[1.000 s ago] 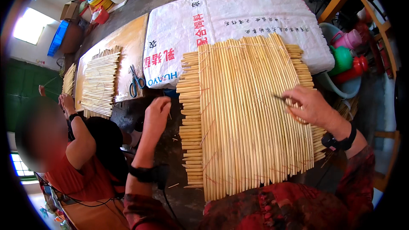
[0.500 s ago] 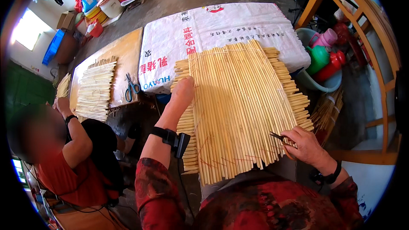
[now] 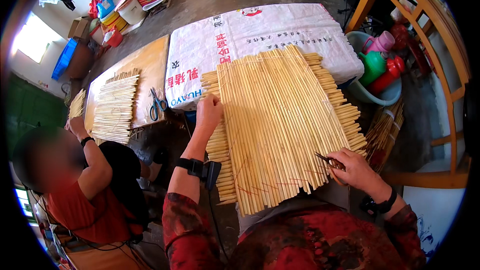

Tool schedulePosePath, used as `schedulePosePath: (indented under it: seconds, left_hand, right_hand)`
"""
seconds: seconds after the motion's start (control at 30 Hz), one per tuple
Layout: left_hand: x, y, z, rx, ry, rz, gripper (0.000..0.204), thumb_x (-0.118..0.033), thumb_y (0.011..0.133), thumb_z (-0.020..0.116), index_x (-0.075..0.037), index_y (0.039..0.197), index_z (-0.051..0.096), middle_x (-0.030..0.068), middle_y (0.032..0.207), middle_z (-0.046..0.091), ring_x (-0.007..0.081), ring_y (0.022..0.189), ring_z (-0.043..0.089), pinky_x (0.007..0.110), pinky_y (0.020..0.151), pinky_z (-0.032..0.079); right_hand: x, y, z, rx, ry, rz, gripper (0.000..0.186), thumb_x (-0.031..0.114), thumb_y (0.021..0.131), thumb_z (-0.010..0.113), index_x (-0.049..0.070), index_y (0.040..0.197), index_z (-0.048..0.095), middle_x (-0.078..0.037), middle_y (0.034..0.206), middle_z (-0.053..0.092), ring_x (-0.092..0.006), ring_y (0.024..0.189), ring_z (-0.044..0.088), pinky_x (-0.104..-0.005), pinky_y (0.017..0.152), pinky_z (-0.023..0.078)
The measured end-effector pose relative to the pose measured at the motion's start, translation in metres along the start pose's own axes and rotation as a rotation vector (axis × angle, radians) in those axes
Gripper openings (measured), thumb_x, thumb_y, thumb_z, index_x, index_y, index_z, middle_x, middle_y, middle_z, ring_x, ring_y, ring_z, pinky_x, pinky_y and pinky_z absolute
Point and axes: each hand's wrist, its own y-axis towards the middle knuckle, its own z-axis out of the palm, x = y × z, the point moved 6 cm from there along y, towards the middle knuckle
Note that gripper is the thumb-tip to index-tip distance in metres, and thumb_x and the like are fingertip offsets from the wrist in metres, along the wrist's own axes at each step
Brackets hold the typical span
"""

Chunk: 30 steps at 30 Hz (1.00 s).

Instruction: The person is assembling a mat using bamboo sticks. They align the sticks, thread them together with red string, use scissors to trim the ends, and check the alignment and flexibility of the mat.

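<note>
A mat of pale bamboo sticks tied side by side lies across a second layer of sticks on a white printed sack. My left hand rests on the mat's left edge, fingers curled over the stick ends. My right hand is at the mat's lower right corner, closed on a small pair of scissors whose dark tips point at the sticks. Thin red threads run across the mat's near end.
At my left a person in a red top handles another stick mat on a wooden board, with blue-handled scissors beside it. A basin with bottles and a wooden chair frame stand at right. A stick bundle leans nearby.
My right hand with the scissors has come down from the mat's right side to its near right corner. My left hand has moved up along the left edge. The view has shifted.
</note>
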Motion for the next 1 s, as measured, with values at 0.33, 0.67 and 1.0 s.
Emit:
schedulePosePath:
  seconds: [0.33, 0.67, 1.0]
  left_hand:
    - [-0.017, 0.007, -0.004, 0.034, -0.041, 0.130, 0.022, -0.012, 0.078, 0.060, 0.006, 0.091, 0.060, 0.0209, 0.081, 0.063, 0.0358, 0.072, 0.062, 0.040, 0.062, 0.049]
    - [-0.047, 0.021, 0.021, 0.238, 0.445, 0.238, 0.014, -0.010, 0.072, 0.058, 0.003, 0.070, 0.062, 0.0223, 0.074, 0.062, 0.0371, 0.073, 0.062, 0.044, 0.066, 0.050]
    - [-0.007, 0.015, 0.012, 0.433, -0.081, -0.142, 0.012, -0.010, 0.069, 0.058, 0.002, 0.065, 0.057, 0.0132, 0.052, 0.060, 0.0192, 0.046, 0.059, 0.032, 0.048, 0.046]
  right_hand:
    - [0.003, 0.025, 0.008, 0.062, 0.008, -0.025, 0.031, 0.017, 0.077, 0.066, 0.007, 0.105, 0.059, -0.010, 0.082, 0.057, -0.0279, 0.073, 0.058, -0.0364, 0.064, 0.048]
    - [-0.006, 0.030, 0.012, 0.037, -0.018, -0.046, 0.030, 0.021, 0.077, 0.066, 0.009, 0.105, 0.060, -0.009, 0.083, 0.057, -0.0272, 0.072, 0.059, -0.0355, 0.061, 0.048]
    - [-0.007, 0.031, 0.013, 0.019, -0.086, -0.076, 0.030, 0.021, 0.077, 0.066, 0.008, 0.103, 0.060, -0.011, 0.081, 0.056, -0.0293, 0.073, 0.059, -0.0370, 0.063, 0.048]
